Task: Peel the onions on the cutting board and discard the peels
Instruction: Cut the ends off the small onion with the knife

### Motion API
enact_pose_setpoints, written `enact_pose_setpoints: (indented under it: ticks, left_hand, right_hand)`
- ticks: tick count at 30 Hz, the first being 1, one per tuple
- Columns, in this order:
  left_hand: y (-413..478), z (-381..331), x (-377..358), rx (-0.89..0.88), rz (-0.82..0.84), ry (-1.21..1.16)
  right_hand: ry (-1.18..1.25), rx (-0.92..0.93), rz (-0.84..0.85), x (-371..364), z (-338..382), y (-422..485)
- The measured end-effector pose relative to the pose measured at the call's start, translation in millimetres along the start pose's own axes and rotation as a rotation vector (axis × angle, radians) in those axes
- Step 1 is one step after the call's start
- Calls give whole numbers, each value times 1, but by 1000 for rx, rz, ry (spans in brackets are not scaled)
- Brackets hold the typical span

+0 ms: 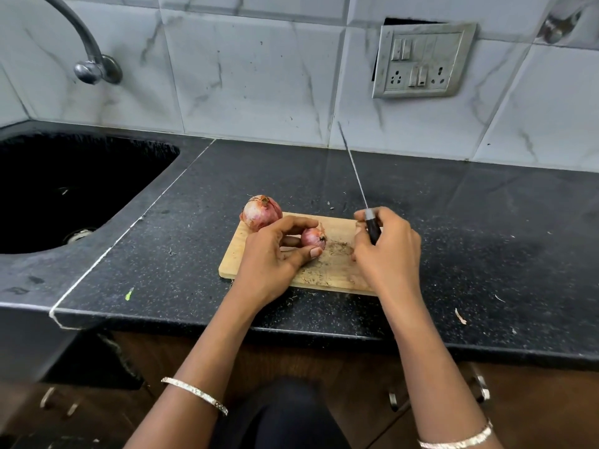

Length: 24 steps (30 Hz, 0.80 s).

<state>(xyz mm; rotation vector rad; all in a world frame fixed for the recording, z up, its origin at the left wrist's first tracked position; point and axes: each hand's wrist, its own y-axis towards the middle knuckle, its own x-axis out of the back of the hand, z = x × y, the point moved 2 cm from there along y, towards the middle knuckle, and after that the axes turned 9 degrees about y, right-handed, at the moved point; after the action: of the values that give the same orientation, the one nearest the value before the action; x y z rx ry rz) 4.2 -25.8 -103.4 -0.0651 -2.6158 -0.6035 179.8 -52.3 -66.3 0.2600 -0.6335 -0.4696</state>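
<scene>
A small wooden cutting board lies on the black countertop. A large red onion with its skin on sits at the board's far left corner. My left hand holds a smaller red onion between thumb and fingers on the board. My right hand grips the dark handle of a knife, whose thin blade points up and away toward the wall. Small bits of peel lie on the board between my hands.
A black sink is set into the counter at left, with a metal tap above it. A switch and socket plate hangs on the tiled wall. Scraps of peel lie on the counter at right.
</scene>
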Motion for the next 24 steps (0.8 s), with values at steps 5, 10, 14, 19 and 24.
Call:
enact_pose_setpoints:
  ticks: [5,10,14,19,24]
  left_hand:
    - [-1,3,-1,-5,-30,-28]
    - [-1,1,-1,-12,-55,-51]
    - [-1,0,0,3,-68,-30]
    - [0,-1,-1,34,-67,2]
    - [0,-1,-1,0,-76,129]
  right_hand:
    - [118,65,134,12,4,-19]
    - [200,135,165,10,1,-48]
    - [15,191,125,7,6,-63]
    - [-35,157,119,9,6,-77]
    - [-27,126,94,13,3,-78]
